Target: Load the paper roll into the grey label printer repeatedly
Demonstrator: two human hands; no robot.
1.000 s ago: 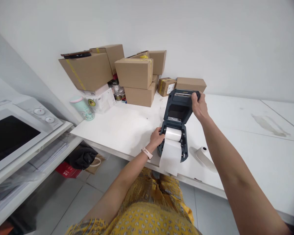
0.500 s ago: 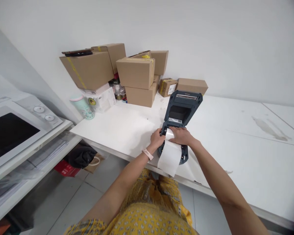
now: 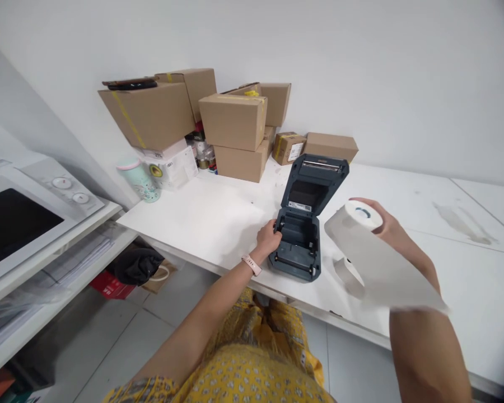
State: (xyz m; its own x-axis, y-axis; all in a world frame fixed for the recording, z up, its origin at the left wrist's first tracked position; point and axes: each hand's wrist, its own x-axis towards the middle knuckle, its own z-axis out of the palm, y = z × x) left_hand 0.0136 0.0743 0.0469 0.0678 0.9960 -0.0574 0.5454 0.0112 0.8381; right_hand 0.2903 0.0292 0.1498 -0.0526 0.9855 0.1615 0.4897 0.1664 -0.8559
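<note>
A dark label printer (image 3: 296, 262) stands on the white table with its lid (image 3: 315, 182) raised and its inner bay bare. My left hand (image 3: 269, 238) is closed on the left edge of the printer's body. To the right of the printer, my right hand (image 3: 384, 218) grips a large white roll of label paper (image 3: 348, 218) in the air. A long loose strip hangs from that roll across my right forearm. Below it, a narrower white roll (image 3: 349, 278) lies on the table, partly covered by the strip.
Cardboard boxes (image 3: 233, 120) are stacked at the back against the wall. A mint tumbler (image 3: 139, 180) and a white box (image 3: 176, 168) stand at the table's left end. A microwave (image 3: 37, 193) sits on a shelf further left.
The label roll has come out of the printer and moved right with my right hand, its strip trailing. A narrower roll now shows on the table. My left hand stays on the printer.
</note>
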